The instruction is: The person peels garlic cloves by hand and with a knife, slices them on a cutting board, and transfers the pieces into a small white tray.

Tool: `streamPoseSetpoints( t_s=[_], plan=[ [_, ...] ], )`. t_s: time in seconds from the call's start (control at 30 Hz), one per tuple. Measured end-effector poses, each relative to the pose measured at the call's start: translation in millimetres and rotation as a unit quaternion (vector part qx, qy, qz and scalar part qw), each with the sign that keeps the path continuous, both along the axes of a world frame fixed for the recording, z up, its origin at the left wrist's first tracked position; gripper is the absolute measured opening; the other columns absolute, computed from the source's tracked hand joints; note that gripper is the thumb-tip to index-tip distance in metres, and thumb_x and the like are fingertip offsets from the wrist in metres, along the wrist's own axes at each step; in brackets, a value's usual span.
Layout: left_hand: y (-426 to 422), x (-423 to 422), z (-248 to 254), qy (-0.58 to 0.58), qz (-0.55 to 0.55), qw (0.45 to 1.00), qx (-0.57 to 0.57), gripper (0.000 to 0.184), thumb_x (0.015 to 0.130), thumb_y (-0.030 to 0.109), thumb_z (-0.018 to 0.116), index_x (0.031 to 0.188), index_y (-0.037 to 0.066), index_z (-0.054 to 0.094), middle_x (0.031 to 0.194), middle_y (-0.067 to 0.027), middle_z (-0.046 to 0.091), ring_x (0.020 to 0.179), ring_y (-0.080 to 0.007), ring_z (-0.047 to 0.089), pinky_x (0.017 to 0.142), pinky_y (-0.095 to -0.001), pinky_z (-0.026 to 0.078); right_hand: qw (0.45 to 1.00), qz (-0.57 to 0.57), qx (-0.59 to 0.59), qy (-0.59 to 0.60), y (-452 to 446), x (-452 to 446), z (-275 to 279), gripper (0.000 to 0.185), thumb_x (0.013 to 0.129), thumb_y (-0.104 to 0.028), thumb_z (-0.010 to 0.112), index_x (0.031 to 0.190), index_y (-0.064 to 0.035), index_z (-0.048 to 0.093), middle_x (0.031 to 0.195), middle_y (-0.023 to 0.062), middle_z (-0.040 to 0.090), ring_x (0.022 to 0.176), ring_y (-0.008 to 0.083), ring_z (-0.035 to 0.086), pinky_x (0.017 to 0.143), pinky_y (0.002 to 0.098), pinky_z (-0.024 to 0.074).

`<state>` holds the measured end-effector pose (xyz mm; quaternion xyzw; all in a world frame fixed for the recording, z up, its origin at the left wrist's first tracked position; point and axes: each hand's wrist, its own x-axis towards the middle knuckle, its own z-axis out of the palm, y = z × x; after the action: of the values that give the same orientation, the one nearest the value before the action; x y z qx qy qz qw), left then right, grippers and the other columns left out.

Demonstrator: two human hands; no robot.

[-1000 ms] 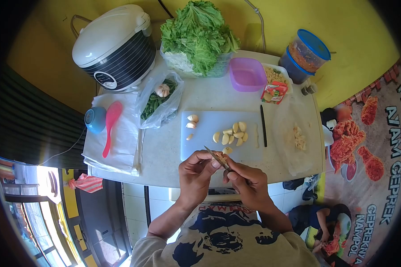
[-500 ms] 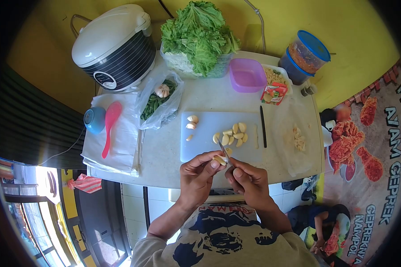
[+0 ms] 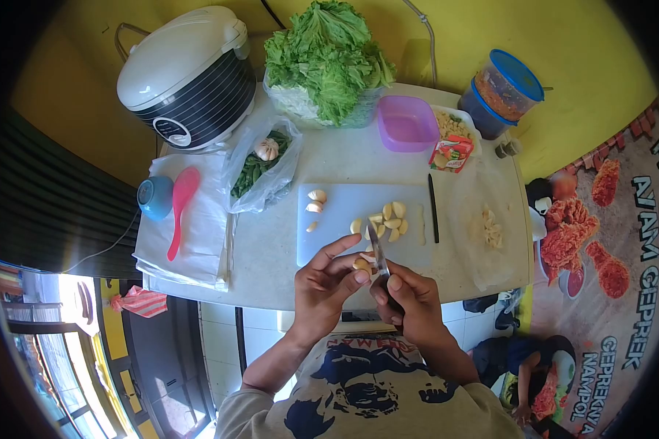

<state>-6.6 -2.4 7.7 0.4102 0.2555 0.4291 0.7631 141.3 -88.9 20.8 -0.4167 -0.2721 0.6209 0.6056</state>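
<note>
Between its thumb and fingers, my left hand (image 3: 324,289) pinches a garlic clove (image 3: 360,265), its index finger raised. My right hand (image 3: 411,298) grips a small knife (image 3: 378,251), whose blade points up and away beside the clove, with a bit of pale skin near it. Both hands are over the front edge of a white cutting board (image 3: 329,244). On the board lie several peeled cloves (image 3: 386,211) in a group and a few unpeeled cloves (image 3: 315,196) at the left. A dark thin stick (image 3: 433,208) rests by the board's right edge.
A rice cooker (image 3: 190,80), lettuce (image 3: 329,58), a bag of green chillies with garlic (image 3: 252,172) and a purple container (image 3: 406,124) line the back. Garlic skins (image 3: 492,228) lie right, a pink spatula (image 3: 182,208) left. Another person (image 3: 527,358) is at the lower right.
The knife has swung from lying across the clove to pointing up and away. My left index finger has lifted off the clove. The other person's arm has shifted.
</note>
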Motion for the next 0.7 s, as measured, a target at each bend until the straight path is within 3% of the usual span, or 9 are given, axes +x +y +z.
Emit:
streamPoseSetpoints(
  t_s=[0.13,0.2,0.23,0.3,0.4,0.6,0.7],
  plan=[
    [0,0,-7,-0.021,0.006,1.000,0.013,0.031,0.094,-0.005,0.068,0.124,-0.004,0.062,0.111,-0.0158,0.072,0.099,-0.0177,0.069,0.085,-0.0300,0.056,0.997,0.010,-0.016,0.068,2,2,1,0.041,0.108,-0.020,0.052,0.147,-0.0068,0.053,0.088,0.0025,0.060,0.054,0.0028,0.039,0.048,0.0189,0.0315],
    [0,-1,-8,-0.017,0.010,1.000,0.018,0.027,0.093,-0.005,0.069,0.119,-0.004,0.063,0.110,-0.0158,0.073,0.098,-0.0177,0.069,0.086,-0.0303,0.057,0.998,-0.014,0.008,-0.066,0,1,-2,0.043,0.107,-0.018,0.054,0.149,-0.0057,0.051,0.089,0.0037,0.063,0.060,0.0038,0.046,0.055,0.0196,0.0384],
    [2,-3,-10,-0.015,0.005,0.999,0.035,0.027,0.092,-0.007,0.069,0.119,-0.005,0.063,0.113,-0.0155,0.072,0.101,-0.0176,0.069,0.089,-0.0311,0.057,0.998,-0.014,0.007,-0.066,0,-1,0,0.043,0.107,-0.018,0.054,0.149,-0.0057,0.051,0.089,0.0037,0.063,0.060,0.0038,0.046,0.055,0.0196,0.0384],
    [2,-2,-9,-0.014,-0.001,0.999,0.053,0.028,0.091,-0.009,0.070,0.118,-0.006,0.063,0.116,-0.0153,0.071,0.104,-0.0174,0.069,0.093,-0.0318,0.057,0.961,-0.057,0.054,-0.264,1,-5,9,0.046,0.105,-0.013,0.057,0.149,-0.0037,0.049,0.089,0.0052,0.066,0.068,0.0056,0.053,0.064,0.0215,0.0444],
    [1,2,-3,0.027,0.058,0.996,0.068,0.025,0.089,-0.011,0.071,0.113,-0.006,0.066,0.115,-0.0149,0.072,0.104,-0.0196,0.070,0.094,-0.0336,0.058,0.955,-0.018,0.045,-0.293,1,3,19,0.048,0.102,-0.009,0.060,0.149,-0.0015,0.049,0.088,0.0069,0.067,0.076,0.0062,0.056,0.072,0.0226,0.0466],
    [3,-6,-13,0.043,0.034,0.991,0.121,0.025,0.086,-0.014,0.071,0.109,-0.005,0.069,0.115,-0.0159,0.072,0.111,-0.0244,0.069,0.098,-0.0381,0.058,0.897,-0.008,0.142,-0.418,7,13,11,0.049,0.097,-0.004,0.064,0.145,-0.0032,0.055,0.078,0.0091,0.062,0.065,0.0107,0.053,0.063,0.0268,0.0447],
    [7,-6,-14,0.064,0.039,0.977,0.202,0.025,0.085,-0.015,0.071,0.107,-0.003,0.071,0.116,-0.0176,0.072,0.111,-0.0263,0.070,0.098,-0.0392,0.058,0.882,0.003,0.157,-0.445,8,16,16,0.048,0.095,-0.003,0.066,0.142,-0.0062,0.059,0.074,0.0087,0.058,0.059,0.0145,0.051,0.057,0.0295,0.0429]
  ],
)
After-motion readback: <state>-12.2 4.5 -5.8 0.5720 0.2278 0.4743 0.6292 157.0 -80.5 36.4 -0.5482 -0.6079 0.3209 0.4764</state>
